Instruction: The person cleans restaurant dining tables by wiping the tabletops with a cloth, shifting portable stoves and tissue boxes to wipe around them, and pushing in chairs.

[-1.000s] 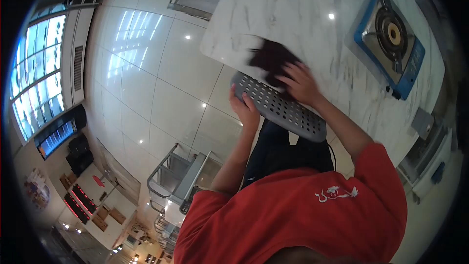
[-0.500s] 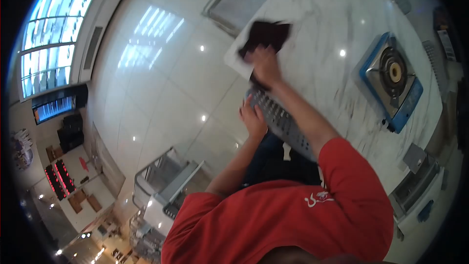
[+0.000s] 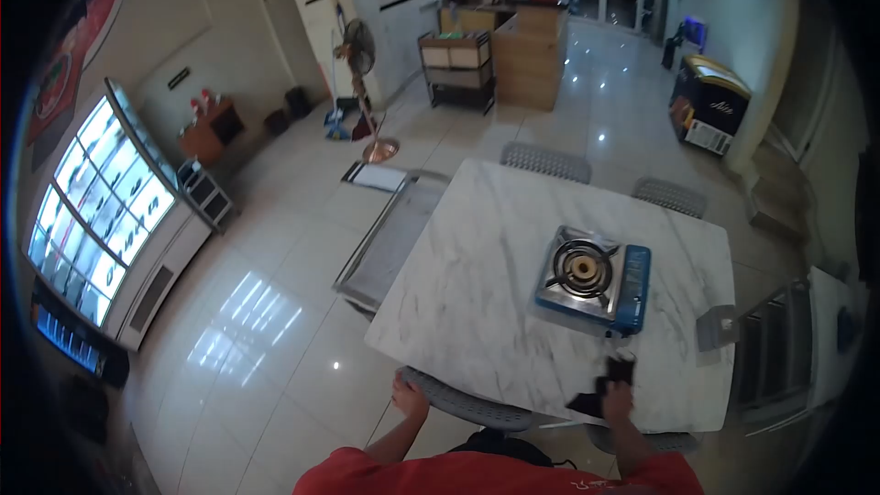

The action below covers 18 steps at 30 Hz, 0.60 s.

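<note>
My left hand (image 3: 410,397) grips the edge of a grey perforated chair back (image 3: 467,402) at the table's near left side. On the marble-patterned table (image 3: 495,293), my right hand (image 3: 619,401) presses a dark cloth (image 3: 596,396) close to the near edge. The cloth lies crumpled under and around the fingers. Beyond the cloth stands a portable gas stove (image 3: 594,279) with a blue body and a round burner. A grey box-like holder (image 3: 717,327) sits at the table's right edge.
A metal-framed cart (image 3: 390,243) stands along the table's left side. Grey chairs (image 3: 546,162) line the far side. Farther back are a standing fan (image 3: 360,50), a wooden counter (image 3: 530,55) and a black chest freezer (image 3: 708,103). A lit display fridge (image 3: 110,211) stands left.
The view has turned and lifted, showing more of the room. My right hand has moved with the cloth from the table's left corner to its near right part. My left hand remains on the chair.
</note>
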Each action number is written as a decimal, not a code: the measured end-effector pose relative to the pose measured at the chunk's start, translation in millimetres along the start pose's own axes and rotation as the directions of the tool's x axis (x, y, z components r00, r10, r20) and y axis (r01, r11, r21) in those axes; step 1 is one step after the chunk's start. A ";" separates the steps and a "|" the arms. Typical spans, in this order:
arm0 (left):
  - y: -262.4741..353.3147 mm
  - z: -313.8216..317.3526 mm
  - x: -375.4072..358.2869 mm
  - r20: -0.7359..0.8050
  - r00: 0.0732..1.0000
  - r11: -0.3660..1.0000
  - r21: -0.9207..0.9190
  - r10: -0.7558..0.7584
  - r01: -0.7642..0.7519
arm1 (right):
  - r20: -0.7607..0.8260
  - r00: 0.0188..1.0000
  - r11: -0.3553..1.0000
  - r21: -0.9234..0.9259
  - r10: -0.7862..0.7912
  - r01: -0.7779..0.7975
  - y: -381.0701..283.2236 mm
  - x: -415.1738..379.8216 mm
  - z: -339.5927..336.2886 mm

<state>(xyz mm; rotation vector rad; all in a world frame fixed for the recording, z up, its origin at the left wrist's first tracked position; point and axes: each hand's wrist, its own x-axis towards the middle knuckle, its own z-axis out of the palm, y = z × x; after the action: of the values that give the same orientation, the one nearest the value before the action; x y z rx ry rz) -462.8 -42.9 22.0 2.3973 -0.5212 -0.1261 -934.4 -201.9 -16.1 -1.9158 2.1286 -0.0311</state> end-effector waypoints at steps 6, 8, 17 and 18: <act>-0.2 2.5 4.8 -0.094 0.988 0.947 0.309 0.119 -0.085 | -0.196 0.874 0.832 0.450 0.446 -0.323 155.2 -74.5 -137.3; 11.0 -3.6 -2.9 -0.123 0.965 0.903 0.397 0.232 -0.167 | -0.149 0.861 0.372 0.927 0.486 -0.050 206.7 -118.8 -149.6; 69.9 56.8 -168.0 -0.016 0.966 0.959 0.122 -0.257 0.257 | 0.139 0.829 -0.745 0.536 0.541 0.397 334.2 -433.7 -89.9; 92.9 46.5 -202.4 0.057 0.952 0.949 0.114 -0.302 0.294 | 0.144 0.755 -0.658 0.610 0.640 0.442 351.1 -450.2 -45.4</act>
<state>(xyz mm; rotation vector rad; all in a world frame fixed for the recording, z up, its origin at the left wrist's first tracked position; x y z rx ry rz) -689.5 -54.4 36.1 2.5687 -0.1977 -0.3284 -1247.9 273.7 42.9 0.1759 0.8972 -2.1074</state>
